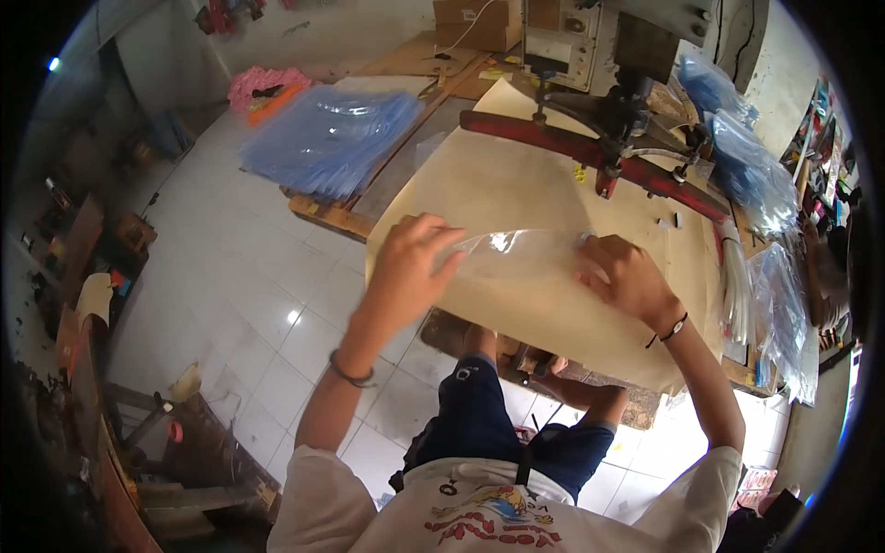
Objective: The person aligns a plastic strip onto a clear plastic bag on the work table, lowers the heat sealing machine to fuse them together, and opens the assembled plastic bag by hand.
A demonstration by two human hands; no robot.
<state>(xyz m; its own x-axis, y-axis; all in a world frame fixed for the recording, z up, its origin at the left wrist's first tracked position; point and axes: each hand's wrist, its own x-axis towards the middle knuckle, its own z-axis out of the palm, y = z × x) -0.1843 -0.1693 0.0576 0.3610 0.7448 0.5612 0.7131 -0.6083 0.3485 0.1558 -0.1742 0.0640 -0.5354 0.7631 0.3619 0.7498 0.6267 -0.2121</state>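
A clear plastic sheet (516,255) spans the gap between my two hands, its upper edge bowed and shining with light. My left hand (410,263) has thumb and fingers at the sheet's left edge, pinching it. At the right end, the curled fingers of my right hand (627,276) grip the same sheet. Both hands are over the brown paper (516,175) that covers the worktable. Beyond them, a red metal bar (553,147) crosses above the paper, fixed beneath the machine head (636,88).
A stack of bluish plastic sheets (332,138) lies at the table's left, beside pink material (267,85). More plastic bundles (751,170) are piled on the right, near a bunch of pale strips (735,286). A cardboard box (479,25) stands behind.
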